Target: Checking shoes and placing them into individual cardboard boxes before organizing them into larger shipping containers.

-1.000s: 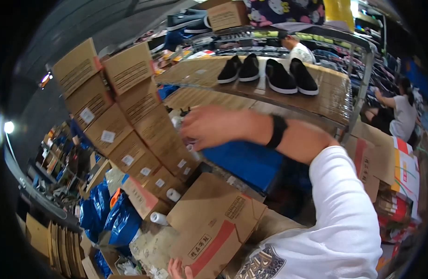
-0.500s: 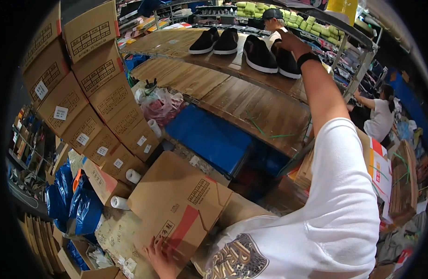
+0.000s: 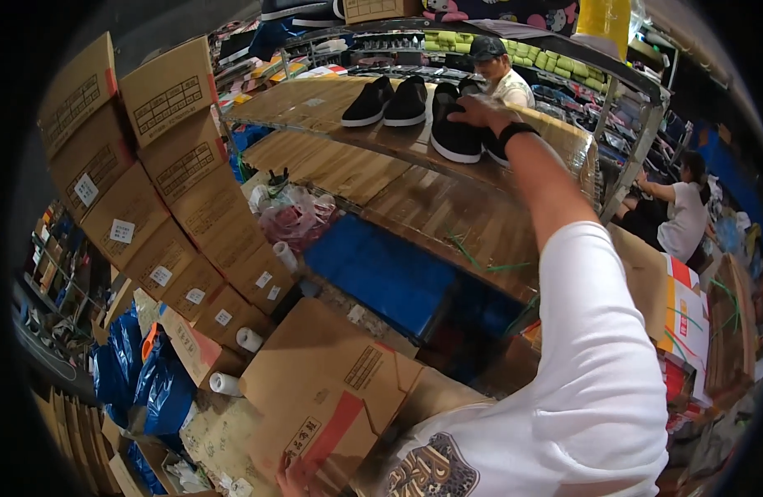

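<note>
Right hand [image 3: 481, 112] now moved from shoe edge onto black shoe [image 3: 456, 137] on shelf [image 3: 315, 103], fingers spread flat, not gripping. Left hand [image 3: 292, 479] kept on cardboard box [image 3: 332, 398], grip not seen.

Four shoes are lined up on the top shelf [image 3: 315, 103] at upper centre, with the right hand [image 3: 479, 110] laid on the right pair [image 3: 457, 132]; the other pair [image 3: 389, 101] sits just left. Stacked boxes [image 3: 141, 190] fill the upper left. An open carton [image 3: 332, 389] is found at bottom centre, the left hand [image 3: 292, 479] touching its lower edge.
</note>
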Demonstrator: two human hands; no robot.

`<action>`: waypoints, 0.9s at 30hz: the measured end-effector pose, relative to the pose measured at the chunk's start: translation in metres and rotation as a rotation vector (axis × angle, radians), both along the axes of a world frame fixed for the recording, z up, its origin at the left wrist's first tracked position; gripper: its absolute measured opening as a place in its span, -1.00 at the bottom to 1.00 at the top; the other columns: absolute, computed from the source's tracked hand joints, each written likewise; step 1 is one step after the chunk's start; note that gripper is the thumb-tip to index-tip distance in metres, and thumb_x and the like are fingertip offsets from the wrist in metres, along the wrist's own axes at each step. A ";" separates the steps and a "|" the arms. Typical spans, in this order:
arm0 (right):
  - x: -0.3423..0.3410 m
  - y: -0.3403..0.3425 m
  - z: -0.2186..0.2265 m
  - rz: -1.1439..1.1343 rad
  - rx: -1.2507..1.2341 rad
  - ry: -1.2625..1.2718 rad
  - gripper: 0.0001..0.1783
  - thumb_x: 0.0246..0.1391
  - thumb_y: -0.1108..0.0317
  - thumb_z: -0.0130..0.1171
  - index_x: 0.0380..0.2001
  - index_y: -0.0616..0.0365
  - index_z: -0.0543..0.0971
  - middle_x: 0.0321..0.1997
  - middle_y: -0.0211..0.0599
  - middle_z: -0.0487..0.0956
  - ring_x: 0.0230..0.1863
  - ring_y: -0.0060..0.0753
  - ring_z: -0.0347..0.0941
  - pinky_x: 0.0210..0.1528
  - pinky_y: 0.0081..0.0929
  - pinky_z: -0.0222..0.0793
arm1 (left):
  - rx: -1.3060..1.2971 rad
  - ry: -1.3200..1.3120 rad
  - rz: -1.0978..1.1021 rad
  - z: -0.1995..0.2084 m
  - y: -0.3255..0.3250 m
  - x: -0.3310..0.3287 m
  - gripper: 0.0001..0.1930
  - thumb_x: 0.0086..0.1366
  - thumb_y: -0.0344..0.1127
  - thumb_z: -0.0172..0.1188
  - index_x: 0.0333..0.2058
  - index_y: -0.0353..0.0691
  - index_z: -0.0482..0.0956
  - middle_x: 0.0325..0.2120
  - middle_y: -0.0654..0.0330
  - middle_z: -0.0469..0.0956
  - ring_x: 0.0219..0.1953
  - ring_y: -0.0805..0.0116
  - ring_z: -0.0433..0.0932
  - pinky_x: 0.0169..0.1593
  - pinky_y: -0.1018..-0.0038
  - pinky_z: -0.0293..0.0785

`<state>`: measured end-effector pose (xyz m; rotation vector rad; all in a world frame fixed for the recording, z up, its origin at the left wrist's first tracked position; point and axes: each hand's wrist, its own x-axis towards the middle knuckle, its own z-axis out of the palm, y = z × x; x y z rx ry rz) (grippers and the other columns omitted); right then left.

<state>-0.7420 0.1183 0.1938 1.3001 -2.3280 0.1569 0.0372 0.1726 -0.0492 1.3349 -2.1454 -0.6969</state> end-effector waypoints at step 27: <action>0.444 0.072 -0.295 0.729 0.088 -1.123 -0.56 0.25 0.36 0.03 0.18 0.25 0.38 0.01 0.09 0.57 0.05 0.12 0.49 0.11 -0.18 0.39 | 0.946 1.198 0.231 -0.042 -0.016 -0.043 -0.58 0.44 -0.35 0.07 0.24 -0.17 0.35 0.15 0.15 0.47 0.18 0.17 0.46 0.22 0.09 0.42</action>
